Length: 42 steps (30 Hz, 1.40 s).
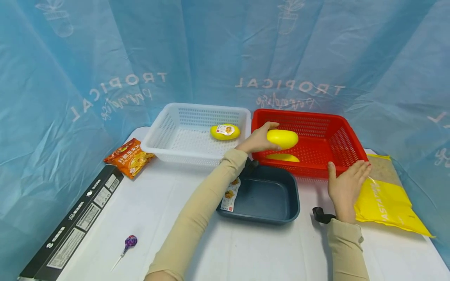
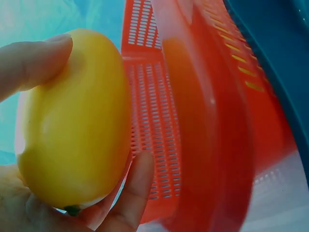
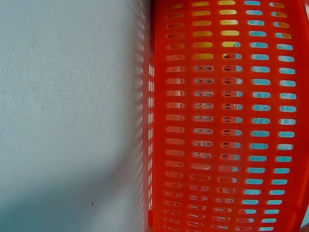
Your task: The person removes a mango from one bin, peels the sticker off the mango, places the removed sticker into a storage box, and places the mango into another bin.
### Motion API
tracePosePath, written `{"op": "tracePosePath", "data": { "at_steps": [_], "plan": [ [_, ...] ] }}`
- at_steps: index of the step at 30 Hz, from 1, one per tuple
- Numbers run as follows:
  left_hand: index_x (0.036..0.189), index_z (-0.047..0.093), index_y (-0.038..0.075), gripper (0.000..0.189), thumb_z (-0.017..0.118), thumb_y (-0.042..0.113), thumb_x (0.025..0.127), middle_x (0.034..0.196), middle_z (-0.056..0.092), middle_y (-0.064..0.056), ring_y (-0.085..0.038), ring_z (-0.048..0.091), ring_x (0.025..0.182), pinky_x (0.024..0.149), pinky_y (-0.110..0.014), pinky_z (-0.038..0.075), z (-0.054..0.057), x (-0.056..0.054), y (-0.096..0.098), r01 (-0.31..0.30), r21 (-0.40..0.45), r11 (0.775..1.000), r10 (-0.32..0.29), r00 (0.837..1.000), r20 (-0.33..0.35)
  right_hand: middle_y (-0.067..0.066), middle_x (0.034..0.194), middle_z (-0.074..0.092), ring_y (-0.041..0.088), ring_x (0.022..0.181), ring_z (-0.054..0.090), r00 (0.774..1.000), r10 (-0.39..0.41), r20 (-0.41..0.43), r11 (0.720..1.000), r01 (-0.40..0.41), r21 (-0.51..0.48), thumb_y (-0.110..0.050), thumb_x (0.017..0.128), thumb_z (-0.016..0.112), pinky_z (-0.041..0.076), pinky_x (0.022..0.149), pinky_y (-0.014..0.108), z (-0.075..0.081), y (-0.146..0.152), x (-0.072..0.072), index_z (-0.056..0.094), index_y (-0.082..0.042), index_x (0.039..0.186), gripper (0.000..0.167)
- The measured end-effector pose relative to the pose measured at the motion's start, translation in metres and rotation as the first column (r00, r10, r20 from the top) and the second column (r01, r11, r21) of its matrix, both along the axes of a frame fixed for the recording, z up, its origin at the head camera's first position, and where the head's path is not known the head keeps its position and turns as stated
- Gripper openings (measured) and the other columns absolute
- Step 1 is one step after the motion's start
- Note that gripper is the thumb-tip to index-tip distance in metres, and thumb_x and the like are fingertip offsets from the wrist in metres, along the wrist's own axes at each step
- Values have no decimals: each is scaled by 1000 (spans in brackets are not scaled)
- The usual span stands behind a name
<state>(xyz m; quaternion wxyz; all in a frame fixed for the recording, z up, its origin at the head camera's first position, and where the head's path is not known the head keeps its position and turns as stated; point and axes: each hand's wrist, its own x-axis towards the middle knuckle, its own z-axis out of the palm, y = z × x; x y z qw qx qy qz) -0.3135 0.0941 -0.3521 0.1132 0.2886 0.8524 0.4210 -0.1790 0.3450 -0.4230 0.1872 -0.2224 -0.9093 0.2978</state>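
Observation:
My left hand (image 1: 259,139) grips a smooth yellow melon (image 1: 283,139) above the left part of the red basket (image 1: 309,170). Close up in the left wrist view, the thumb lies across the held melon (image 2: 79,125), and a small green stem end shows. Below it, a second yellow melon (image 1: 283,157) is inside the red basket, partly hidden by the front wall. A third melon (image 1: 230,136), with a printed label, lies in the white basket (image 1: 158,150). My right hand (image 1: 346,189) rests at the red basket's front right rim, fingers extended. Slotted basket wall (image 3: 212,169) fills much of the right wrist view.
A dark blue bin (image 1: 270,218) with a label stands before the baskets. To the right lies a yellow bag (image 1: 386,203). An orange snack packet (image 1: 130,158), a long black box (image 1: 75,222) and a lollipop (image 1: 130,242) are on the left.

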Motion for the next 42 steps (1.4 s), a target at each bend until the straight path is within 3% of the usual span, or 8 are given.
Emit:
{"op": "tracePosePath", "data": {
  "at_steps": [4, 14, 25, 33, 42],
  "plan": [
    [150, 30, 16, 81, 75, 21, 83, 153, 39, -8, -25, 50, 124, 102, -37, 46, -3, -2, 3, -1, 9, 1000, 0, 999, 42, 24, 158, -20, 40, 148, -18, 1000, -9, 15, 1000, 9, -3, -54, 98, 35, -5, 122, 51, 1, 0, -1, -14, 6, 149, 93],
    [150, 30, 16, 80, 75, 22, 84, 152, 39, -8, -24, 50, 122, 102, -37, 46, -6, -8, 14, -11, -25, 1000, 13, 999, 49, 23, 159, -20, 40, 148, -18, 1000, -21, 20, 1000, 21, -6, -54, 98, 35, -4, 121, 52, 1, -1, 1, -15, 5, 150, 93],
    [150, 29, 16, 80, 74, 23, 84, 153, 37, -9, -26, 49, 127, 107, -40, 43, -10, -17, 21, -48, -48, 998, 53, 992, 112, 26, 159, -16, 40, 148, -16, 1000, -27, -2, 1000, 27, 11, -53, 98, 38, -1, 122, 52, -1, -1, 1, -12, 7, 150, 93],
    [149, 32, 13, 76, 73, 22, 85, 151, 38, -11, -27, 48, 123, 105, -40, 44, -2, -22, 21, -10, -93, 996, 25, 987, 160, 25, 159, -16, 40, 149, -16, 999, -36, 8, 999, 36, 9, -54, 98, 37, 0, 121, 54, -2, -1, 1, -12, 6, 150, 93],
    [148, 35, 15, 73, 72, 24, 86, 150, 40, -9, -25, 48, 121, 103, -39, 45, -5, -28, 23, -52, -44, 998, 59, 983, 173, 26, 159, -15, 41, 149, -15, 999, -27, -19, 999, 28, 25, -55, 97, 38, -1, 122, 53, -3, -1, 0, -11, 7, 150, 94]
  ]
}}
